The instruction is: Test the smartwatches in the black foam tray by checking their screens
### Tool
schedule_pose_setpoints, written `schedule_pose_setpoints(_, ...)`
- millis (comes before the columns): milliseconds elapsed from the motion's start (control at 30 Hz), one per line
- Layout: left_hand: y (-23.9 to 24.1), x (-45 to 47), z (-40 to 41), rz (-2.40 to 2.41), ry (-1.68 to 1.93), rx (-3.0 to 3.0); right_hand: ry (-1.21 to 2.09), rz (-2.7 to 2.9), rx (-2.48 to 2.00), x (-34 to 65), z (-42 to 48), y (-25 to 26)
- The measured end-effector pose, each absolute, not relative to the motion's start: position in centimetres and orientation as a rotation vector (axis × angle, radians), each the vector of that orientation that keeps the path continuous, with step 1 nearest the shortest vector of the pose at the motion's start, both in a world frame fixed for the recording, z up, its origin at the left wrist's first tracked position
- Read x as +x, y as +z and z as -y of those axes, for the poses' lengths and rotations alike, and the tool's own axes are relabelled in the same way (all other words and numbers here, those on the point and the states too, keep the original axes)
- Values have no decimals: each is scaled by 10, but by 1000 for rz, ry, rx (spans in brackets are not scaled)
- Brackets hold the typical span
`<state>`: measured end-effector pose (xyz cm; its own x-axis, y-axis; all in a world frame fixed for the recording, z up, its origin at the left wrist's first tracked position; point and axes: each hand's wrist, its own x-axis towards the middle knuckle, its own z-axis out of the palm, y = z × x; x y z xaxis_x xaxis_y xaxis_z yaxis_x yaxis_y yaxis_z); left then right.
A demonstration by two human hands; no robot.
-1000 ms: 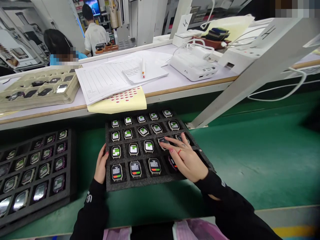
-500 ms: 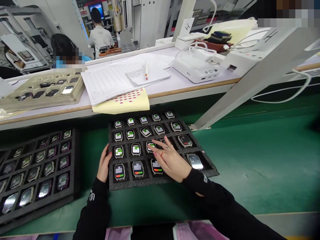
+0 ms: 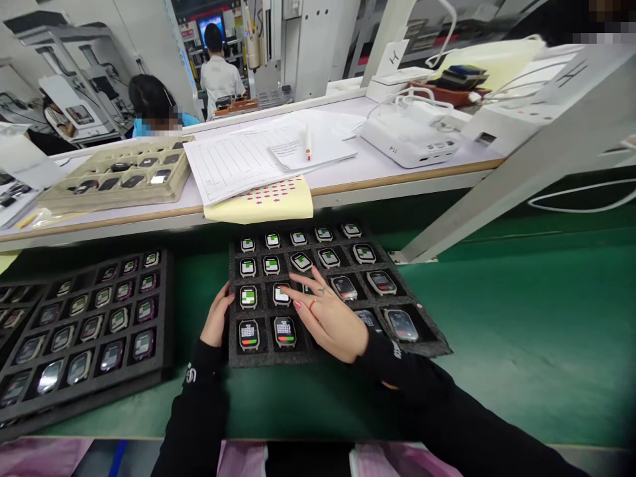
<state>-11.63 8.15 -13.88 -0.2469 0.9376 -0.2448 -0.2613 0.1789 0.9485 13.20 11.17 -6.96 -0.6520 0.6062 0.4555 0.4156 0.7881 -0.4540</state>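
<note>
A black foam tray (image 3: 265,360) holds rows of smartwatch bodies without straps, many with lit screens in white and green. My left hand (image 3: 215,320) grips the tray's left edge, its fingertips by the rim. Over the middle of the tray is my right hand (image 3: 334,319), fingers spread and holding nothing. Its index fingertip is at the screen of a watch (image 3: 281,294) in the second row from the front. Nearer to me, a watch (image 3: 285,332) shows text with a red and green bar. The right hand hides some watches in the front rows.
Another foam tray (image 3: 166,331) of watches lies at left on the green table (image 3: 511,358). A slanted white post (image 3: 462,172) rises at right. The shelf behind holds papers (image 3: 223,165), a pen (image 3: 308,142), a plastic tray (image 3: 163,189) of watches and a white charger box (image 3: 407,139). Other people are beyond.
My right hand has moved one watch to the left along the same row, relative to the tray. My left hand stays at the tray edge. The view has shifted, so things appear farther right.
</note>
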Motion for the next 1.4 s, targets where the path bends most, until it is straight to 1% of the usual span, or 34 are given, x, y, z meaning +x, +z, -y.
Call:
schedule_pose_setpoints(233,-130,-109,-82,-1301,1313,756,407,2428,-733,116,-114,-85)
schedule_pose_setpoints(467,-127,-106,-81,-1315,1304,795,365,2434,-723,116,-115,-88)
schedule_pose_setpoints(733,-127,-104,-82,-1400,1306,797,385,2252,-772,123,-118,-89)
schedule_pose_setpoints(967,-135,-109,-80,-1423,1338,749,369,2216,-777,130,-114,-85)
schedule_pose_setpoints(1067,-142,-112,-80,-1420,1353,731,324,2196,-860,154,-123,-85)
schedule_pose_setpoints(1167,-150,-116,-84,-1389,1369,722,320,2109,-1072,201,-141,-93)
schedule_pose_setpoints(1300,-158,-116,-95,-1333,1414,702,522,1783,-1448,268,-163,-119)
schedule_pose_setpoints(1400,-159,-114,-102,-1271,1451,696,590,1720,-1409,288,-166,-140)
